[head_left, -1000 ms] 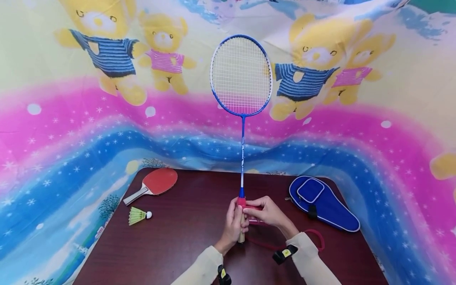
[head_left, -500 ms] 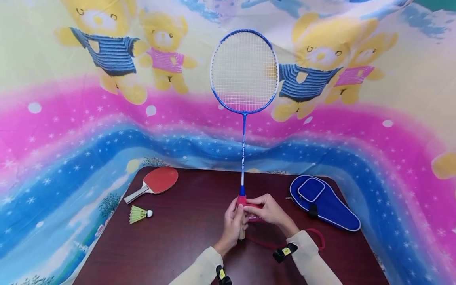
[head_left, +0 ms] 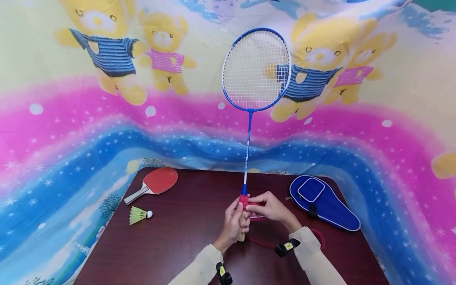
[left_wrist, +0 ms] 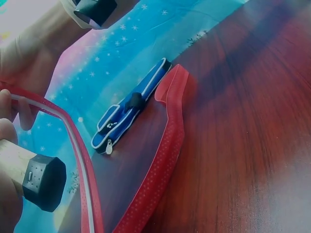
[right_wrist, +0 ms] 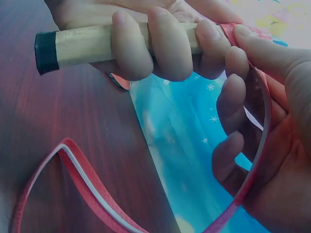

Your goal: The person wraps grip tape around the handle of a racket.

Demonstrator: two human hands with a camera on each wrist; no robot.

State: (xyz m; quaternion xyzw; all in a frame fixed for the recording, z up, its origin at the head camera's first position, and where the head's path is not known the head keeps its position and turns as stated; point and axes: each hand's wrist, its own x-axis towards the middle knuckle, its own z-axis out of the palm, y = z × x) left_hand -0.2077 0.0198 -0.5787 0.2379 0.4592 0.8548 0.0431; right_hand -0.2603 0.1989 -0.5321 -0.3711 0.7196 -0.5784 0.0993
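Observation:
My left hand (head_left: 232,221) grips the bare wooden handle of a blue and white badminton racket (head_left: 256,71), which stands up over the table with its head leaning a little right. Red grip tape (head_left: 243,200) wraps the top of the handle. From there, the loose tape runs to my right hand (head_left: 272,208), whose thumb and forefinger pinch it beside the handle. In the right wrist view, the left fingers curl round the wooden handle (right_wrist: 85,43), its black end cap showing. A long loose length of tape (left_wrist: 170,136) hangs in a bend down to the table in the left wrist view.
A red table tennis bat (head_left: 161,181) lies at the back left of the dark table (head_left: 185,249), with a yellow shuttlecock (head_left: 139,215) in front of it. At the right lies a blue zipped bat case (head_left: 320,206). Bear-print cloth (head_left: 171,118) hangs behind.
The racket's head has swung to the right and slightly up, tilting the shaft. Both hands keep their hold near the top of the handle; the bat, shuttlecock and case have stayed put.

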